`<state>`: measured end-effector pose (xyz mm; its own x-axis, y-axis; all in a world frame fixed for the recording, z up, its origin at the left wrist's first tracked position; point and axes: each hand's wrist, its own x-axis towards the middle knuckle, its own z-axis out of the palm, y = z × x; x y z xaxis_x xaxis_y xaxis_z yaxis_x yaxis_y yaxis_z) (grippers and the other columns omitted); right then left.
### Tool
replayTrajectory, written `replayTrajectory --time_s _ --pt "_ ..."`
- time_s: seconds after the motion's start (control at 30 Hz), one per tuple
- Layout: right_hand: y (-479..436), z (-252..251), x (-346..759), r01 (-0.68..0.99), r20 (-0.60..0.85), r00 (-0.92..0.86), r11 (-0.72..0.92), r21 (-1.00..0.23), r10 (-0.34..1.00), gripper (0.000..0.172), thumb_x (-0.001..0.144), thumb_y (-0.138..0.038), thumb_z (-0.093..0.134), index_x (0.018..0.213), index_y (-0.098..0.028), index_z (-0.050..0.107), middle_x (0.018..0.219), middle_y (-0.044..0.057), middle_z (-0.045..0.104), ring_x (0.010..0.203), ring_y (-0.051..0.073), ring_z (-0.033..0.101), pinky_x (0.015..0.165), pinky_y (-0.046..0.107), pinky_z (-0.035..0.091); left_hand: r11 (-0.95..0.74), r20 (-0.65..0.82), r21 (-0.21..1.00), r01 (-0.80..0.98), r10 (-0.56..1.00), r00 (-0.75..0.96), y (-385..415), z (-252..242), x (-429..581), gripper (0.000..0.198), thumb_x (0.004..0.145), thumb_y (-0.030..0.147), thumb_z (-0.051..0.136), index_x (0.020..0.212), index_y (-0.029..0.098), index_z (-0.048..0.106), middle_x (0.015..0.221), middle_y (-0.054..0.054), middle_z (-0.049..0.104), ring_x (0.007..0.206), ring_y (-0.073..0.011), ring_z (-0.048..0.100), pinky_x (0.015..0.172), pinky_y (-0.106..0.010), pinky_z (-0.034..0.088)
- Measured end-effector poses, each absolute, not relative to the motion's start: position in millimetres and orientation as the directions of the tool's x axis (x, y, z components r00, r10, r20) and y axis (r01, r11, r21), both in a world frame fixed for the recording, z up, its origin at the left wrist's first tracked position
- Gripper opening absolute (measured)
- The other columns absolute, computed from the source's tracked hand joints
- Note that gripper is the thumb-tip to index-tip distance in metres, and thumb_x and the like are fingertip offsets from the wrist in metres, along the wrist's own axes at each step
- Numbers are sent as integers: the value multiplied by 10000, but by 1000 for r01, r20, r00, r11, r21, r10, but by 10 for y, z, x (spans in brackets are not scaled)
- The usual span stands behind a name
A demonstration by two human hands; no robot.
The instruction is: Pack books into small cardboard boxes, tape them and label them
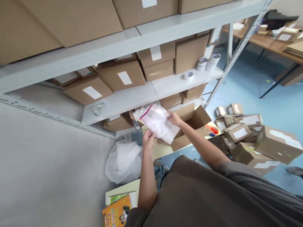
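Observation:
I hold a clear plastic zip bag (158,122) with white contents and a pink seal strip in both hands. My left hand (148,139) grips its lower left edge with closed fingers. My right hand (175,118) pinches its upper right edge. The bag hangs just above an open cardboard box (192,120) that rests on a pale yellow surface in front of the lower shelf.
A grey metal shelving unit (130,97) carries many taped cardboard boxes and rolls of tape (206,63). A white plastic bag (123,161) lies on the floor at left. Several sealed parcels (255,139) are piled on the blue floor at right. A colourful book (116,213) lies below.

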<state>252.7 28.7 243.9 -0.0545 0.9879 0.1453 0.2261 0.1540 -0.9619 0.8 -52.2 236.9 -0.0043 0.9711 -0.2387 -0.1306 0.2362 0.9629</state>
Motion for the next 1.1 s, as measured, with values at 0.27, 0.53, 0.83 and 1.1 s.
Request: replayTrajectory --time_s 0.27,0.53,0.83,1.1 --pt "197 2371 4167 566 80 -174 166 -808 981 541 765 -69 605 1248 -202 810 1277 81 811 1192 371 727 1107 459 534 380 -364 919 -102 919 150 -1109 2243 1870 375 897 412 755 1209 219 675 1145 -115 789 1238 -282 724 1080 -450 569" --pt "486 2491 4195 774 -123 -410 273 -571 904 630 858 -3 605 1465 -144 703 1407 180 745 1322 352 700 1128 404 531 574 -555 741 -348 815 163 -1178 2189 2508 231 805 309 848 895 203 663 1133 -119 793 1229 -281 736 1112 -463 556" --pt "327 2396 4191 677 86 -394 352 -646 915 553 961 -144 620 1508 -207 671 1525 108 678 1407 311 649 1227 455 494 471 -442 846 249 882 -165 -954 2187 1477 356 901 364 744 1206 182 760 1142 -119 802 939 -248 795 902 -385 631" --pt "-158 2195 4644 637 272 -146 301 -709 951 583 953 -243 606 1535 -224 641 1598 93 611 1603 324 415 1331 591 343 356 -51 698 621 890 -454 -749 2083 706 653 832 270 736 1460 119 635 1448 -219 674 1449 -388 566 1211 -508 471"
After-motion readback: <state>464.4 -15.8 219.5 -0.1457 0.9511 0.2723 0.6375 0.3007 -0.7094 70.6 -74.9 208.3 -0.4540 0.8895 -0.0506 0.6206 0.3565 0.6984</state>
